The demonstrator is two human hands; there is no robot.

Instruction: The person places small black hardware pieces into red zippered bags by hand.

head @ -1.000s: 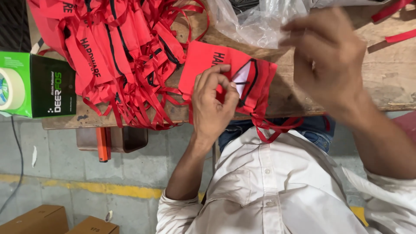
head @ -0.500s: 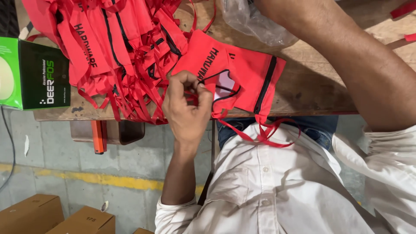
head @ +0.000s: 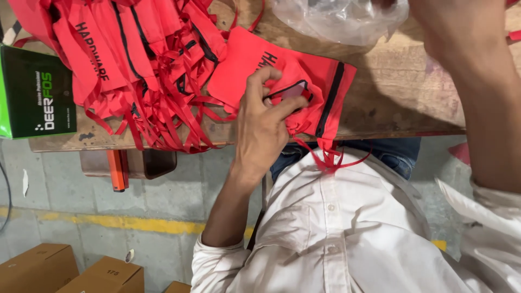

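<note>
Left hand (head: pixel 263 122): fingers pinched on the dark-edged mouth of a red pouch (head: pixel 320 81), which lies flat at the near edge of the wooden table (head: pixel 401 92), its drawstrings hanging over the edge. Right hand (head: pixel 450 27): raised beside a clear plastic bag (head: pixel 336 19); its grip cannot be told. To the left lie a heap of like red pouches (head: pixel 141 59) and a green box (head: pixel 32 92). Judged progress: one pouch in hand, many apparently waiting.

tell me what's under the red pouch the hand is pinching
The red pouch lies on the wooden bench; its strings hang over the edge. The left hand covers part of its opening, so what is inside stays hidden.
</note>
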